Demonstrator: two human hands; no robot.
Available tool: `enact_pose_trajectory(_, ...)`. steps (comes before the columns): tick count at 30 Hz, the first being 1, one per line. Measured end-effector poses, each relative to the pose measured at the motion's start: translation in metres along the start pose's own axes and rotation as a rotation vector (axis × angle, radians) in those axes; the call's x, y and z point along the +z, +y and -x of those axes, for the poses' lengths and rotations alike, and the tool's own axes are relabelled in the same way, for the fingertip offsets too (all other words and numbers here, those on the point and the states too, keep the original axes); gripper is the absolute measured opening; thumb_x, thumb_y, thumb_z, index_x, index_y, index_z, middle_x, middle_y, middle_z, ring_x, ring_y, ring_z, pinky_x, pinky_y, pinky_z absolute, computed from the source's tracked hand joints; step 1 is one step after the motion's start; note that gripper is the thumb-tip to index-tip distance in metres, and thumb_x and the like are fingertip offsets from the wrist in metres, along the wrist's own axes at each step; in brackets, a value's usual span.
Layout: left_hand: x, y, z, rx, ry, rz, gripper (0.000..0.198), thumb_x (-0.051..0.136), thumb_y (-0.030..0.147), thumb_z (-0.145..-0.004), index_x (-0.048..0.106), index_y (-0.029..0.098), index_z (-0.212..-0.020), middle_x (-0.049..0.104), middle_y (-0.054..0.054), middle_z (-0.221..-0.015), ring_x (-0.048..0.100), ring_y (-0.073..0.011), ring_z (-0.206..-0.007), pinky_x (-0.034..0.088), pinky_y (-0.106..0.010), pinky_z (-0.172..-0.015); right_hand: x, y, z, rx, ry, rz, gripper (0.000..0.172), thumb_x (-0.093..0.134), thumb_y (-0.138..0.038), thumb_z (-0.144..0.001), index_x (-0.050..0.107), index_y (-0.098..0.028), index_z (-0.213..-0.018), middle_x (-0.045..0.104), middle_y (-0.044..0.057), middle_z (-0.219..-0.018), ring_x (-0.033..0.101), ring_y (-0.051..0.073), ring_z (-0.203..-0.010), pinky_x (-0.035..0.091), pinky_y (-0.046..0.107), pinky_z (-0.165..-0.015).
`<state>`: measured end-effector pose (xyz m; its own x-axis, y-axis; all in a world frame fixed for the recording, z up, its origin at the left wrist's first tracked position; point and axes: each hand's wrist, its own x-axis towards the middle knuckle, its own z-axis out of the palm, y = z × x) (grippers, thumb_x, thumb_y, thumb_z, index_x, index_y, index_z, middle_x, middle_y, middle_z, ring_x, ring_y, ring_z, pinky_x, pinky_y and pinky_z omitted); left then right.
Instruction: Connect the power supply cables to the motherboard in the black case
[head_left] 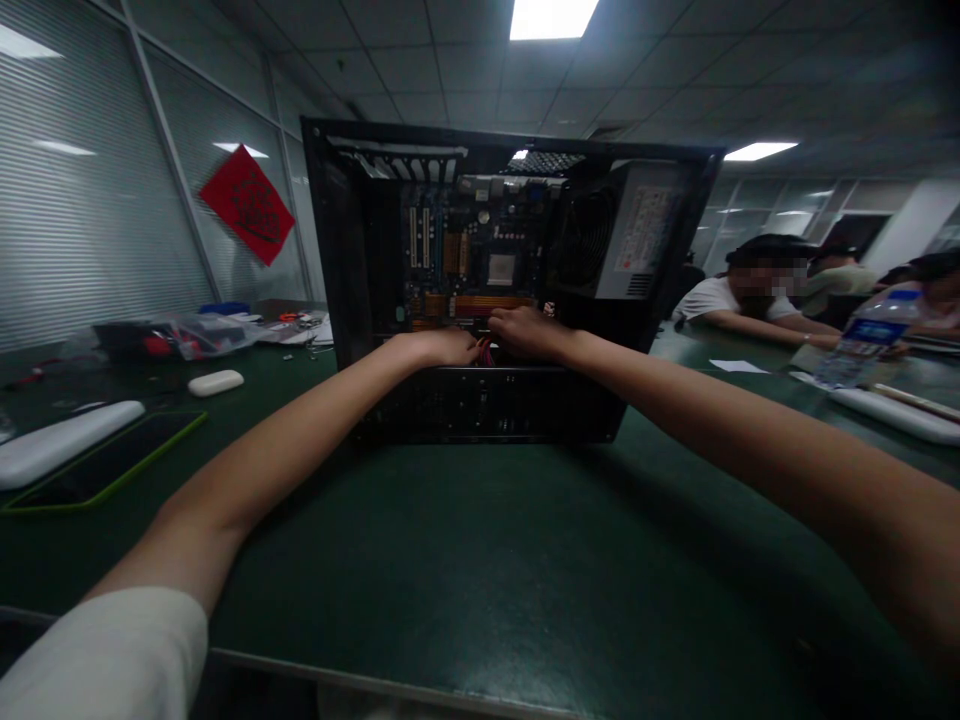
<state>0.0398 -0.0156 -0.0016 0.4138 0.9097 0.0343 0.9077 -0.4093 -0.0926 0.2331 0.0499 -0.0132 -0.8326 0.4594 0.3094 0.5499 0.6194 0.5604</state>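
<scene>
An open black computer case [337,250] stands upright on the green table, its motherboard [469,250] facing me and a grey power supply [637,235] at the upper right. Both my arms reach into its lower part. My left hand [442,347] and my right hand [525,332] meet at a small bunch of red and pink wires [486,352] just below the board. The fingers of both hands are curled together around those wires; the fingertips themselves are hidden.
To the left lie a green-edged tablet [105,460], a white bar [64,440], a small white case [215,382] and a clear box of parts [187,335]. At the right sit other people at the table, a water bottle [862,340] and a white bar [892,412].
</scene>
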Motion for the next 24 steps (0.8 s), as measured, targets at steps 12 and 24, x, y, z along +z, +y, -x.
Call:
enact_pose_trajectory(12, -0.001, 0.003, -0.002, 0.016, 0.006, -0.004, 0.057, 0.030, 0.041, -0.106, 0.077, 0.014, -0.122, 0.077, -0.017, -0.125, 0.071, -0.0265, -0.105, 0.052, -0.033, -0.093, -0.006, -0.003, 0.002, 0.063, -0.019, 0.023, 0.033, 0.044, -0.019, -0.105, 0.066, -0.008, -0.127, 0.069, 0.020, -0.124, 0.068, 0.027, -0.096, 0.034, 0.032, -0.068)
enact_pose_trajectory(24, 0.003, -0.006, 0.002, 0.051, 0.207, -0.012, 0.053, 0.041, 0.050, -0.105, 0.055, 0.014, -0.141, 0.072, -0.020, -0.129, 0.071, -0.0300, -0.108, 0.054, -0.038, -0.091, -0.011, -0.004, 0.005, 0.103, 0.018, -0.031, 0.034, 0.048, -0.031, -0.108, 0.068, -0.012, -0.127, 0.071, 0.016, -0.125, 0.070, 0.027, -0.100, 0.036, 0.033, -0.071)
